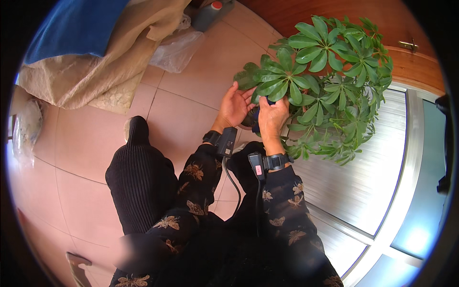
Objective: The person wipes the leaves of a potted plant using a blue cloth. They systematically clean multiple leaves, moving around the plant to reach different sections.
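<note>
A leafy umbrella plant [288, 77] with glossy green leaflets spreads ahead of me and to the right. My left hand [236, 106] is palm up at the plant's left side, fingers apart, close to the lower leaves, with nothing seen in it. Just right of it, my right hand [273, 116] has its fingers curled around a dark blue item [256, 120], perhaps a cloth, under a leaf cluster. The leaves partly hide the fingertips and that item. Both wrists wear black straps with small devices.
A silvery ribbed panel door [351, 179] stands right of the plant, below a brown wooden surface [358, 10]. Beige and blue cloths [82, 28] hang at upper left. A clear plastic bag [179, 52] and a grey container with a red cap [208, 16] are on the tiled floor [186, 118].
</note>
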Motion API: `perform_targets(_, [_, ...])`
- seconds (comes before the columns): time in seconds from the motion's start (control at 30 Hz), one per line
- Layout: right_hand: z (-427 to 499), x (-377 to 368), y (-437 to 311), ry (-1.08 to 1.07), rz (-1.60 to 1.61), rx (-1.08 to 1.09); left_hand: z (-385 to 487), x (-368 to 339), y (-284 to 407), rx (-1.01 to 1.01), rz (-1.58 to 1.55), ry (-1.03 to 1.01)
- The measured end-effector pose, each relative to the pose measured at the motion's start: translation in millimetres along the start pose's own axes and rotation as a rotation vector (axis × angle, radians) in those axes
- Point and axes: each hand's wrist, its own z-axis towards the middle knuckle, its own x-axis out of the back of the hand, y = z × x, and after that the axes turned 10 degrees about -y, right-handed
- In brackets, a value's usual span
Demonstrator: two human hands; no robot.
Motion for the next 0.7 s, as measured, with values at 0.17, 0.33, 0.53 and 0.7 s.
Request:
perform_targets(0.17, [13, -5, 0, -0.004, -0.142, -0.135, 4, -3, 1, 0.019, -0.102, -0.095])
perform_targets(0.33, [-3, -3, 4, -0.259, -0.148, -0.281, 5, -4, -5, -0.012, -0.227, -0.121])
perform_targets(0.53, [-33, -15, 30, -0.332, 0.064, -0.342, 0, 1, -7, -0.086, 0.105, 0.005])
perform_targets(0.7, [-37, -4, 38, -0.21, 0.446, -0.446, -3, 5, 3, 0.028, 0.051, 0.018])
